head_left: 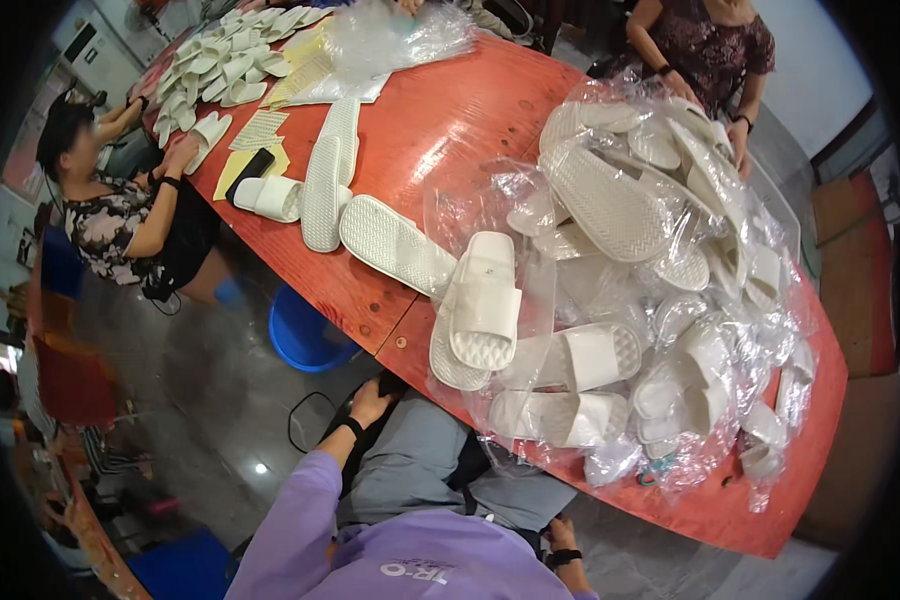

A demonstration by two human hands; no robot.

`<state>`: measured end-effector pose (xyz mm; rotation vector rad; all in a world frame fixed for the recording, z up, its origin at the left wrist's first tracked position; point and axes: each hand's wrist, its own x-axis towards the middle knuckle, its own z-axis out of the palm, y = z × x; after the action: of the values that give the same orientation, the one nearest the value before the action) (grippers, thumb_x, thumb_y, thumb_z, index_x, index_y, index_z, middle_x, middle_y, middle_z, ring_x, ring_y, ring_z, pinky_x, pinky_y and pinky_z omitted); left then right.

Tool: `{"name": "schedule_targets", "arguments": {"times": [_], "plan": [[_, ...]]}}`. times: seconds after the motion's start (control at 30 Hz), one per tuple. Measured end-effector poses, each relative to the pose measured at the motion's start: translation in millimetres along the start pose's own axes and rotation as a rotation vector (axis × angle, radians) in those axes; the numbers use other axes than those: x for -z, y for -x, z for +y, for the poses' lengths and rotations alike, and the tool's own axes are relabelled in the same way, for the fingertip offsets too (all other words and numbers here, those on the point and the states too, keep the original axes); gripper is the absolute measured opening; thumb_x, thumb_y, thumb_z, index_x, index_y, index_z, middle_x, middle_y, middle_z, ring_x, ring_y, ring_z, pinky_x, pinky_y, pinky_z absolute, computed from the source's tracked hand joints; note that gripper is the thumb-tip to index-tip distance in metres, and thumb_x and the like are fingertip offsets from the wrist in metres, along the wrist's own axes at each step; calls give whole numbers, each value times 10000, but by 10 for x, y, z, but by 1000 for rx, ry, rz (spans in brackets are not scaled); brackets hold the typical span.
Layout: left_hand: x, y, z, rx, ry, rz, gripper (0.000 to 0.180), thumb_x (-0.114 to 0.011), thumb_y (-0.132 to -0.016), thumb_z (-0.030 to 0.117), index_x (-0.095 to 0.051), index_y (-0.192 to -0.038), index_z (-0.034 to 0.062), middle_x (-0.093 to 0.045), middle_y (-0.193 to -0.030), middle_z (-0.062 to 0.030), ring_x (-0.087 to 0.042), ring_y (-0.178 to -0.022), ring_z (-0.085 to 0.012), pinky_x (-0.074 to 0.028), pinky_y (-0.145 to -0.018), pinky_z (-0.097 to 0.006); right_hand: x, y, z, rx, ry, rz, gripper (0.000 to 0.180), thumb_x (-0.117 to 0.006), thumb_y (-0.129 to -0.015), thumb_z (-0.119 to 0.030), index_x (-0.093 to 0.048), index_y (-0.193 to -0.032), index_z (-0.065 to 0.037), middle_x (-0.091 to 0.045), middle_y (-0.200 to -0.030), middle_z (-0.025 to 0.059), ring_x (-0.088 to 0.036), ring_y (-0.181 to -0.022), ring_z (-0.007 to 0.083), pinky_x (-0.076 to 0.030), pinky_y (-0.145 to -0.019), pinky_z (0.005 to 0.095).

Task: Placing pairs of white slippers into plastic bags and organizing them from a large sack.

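Both my hands are down below the table's near edge, off the slippers. My left hand (372, 402) is beside my left leg, its fingers curled against something dark that I cannot make out. Low by my right thigh is my right hand (562, 536), partly hidden, with its fingers hard to read. On the table in front of me, a white slipper (486, 300) lies on a second one, both on clear plastic. Two wrapped slippers (568, 418) lie to the right, nearest the edge. A white slipper (395, 243) lies sole up farther left.
A heap of plastic-wrapped slippers (610, 205) covers the red table's (450, 110) right side. Unwrapped slippers (210, 65) are piled far left. A black phone (250, 172) lies near the left edge. A blue basin (305, 330) stands below. Co-workers sit left and stand far right.
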<state>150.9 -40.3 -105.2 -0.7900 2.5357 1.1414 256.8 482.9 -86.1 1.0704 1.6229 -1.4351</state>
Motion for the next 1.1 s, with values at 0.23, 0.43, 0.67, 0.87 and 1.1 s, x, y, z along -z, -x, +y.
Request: {"name": "schedule_targets", "arguments": {"times": [0.23,0.43,0.67,0.87,1.1], "plan": [[24,2,68,23,-93,-44,641,-719,-739,361,-508,-1191,-42,-591,-1088,-268,-560,-1036,-412,-450,-896,-438,26,29,-29,24,-13,47,186,-548,-829,-126,-622,-904,28,-530,-635,16,-471,-480,119,-343,-404,281],[2,-71,8,4,-316,-181,591,-673,-779,332,-463,-1187,-42,-586,-1052,-289,-558,-997,-448,-455,-854,-496,-89,156,-225,144,47,168,157,-532,-872,-118,-635,-843,-3,-523,-621,7,-436,-465,105,-325,-402,268],[76,-47,-75,24,-307,-211,612,-657,-795,343,-454,-1223,-43,-559,-1116,-304,-538,-1052,-446,-439,-902,-476,-173,79,-185,13,17,251,178,-620,-858,-174,-652,-813,-5,-543,-606,11,-414,-429,91,-289,-383,259],[499,-125,379,-118,75,-418,597,-663,-816,326,-472,-1248,-40,-555,-1227,-206,-528,-1144,-285,-414,-952,-371,124,-170,238,486,697,348,234,-569,-853,-212,-641,-889,9,-633,-791,224,-610,-776,425,-465,-664,458],[1884,746,424,-112,-31,-299,269,-571,-911,154,-566,-1130,-2,-622,-1055,-97,-580,-997,-157,-471,-852,-296,-119,1579,-517,640,993,-324,376,-564,-876,-271,-541,-1131,4,-611,-1009,201,-594,-920,369,-476,-799,426]]}}
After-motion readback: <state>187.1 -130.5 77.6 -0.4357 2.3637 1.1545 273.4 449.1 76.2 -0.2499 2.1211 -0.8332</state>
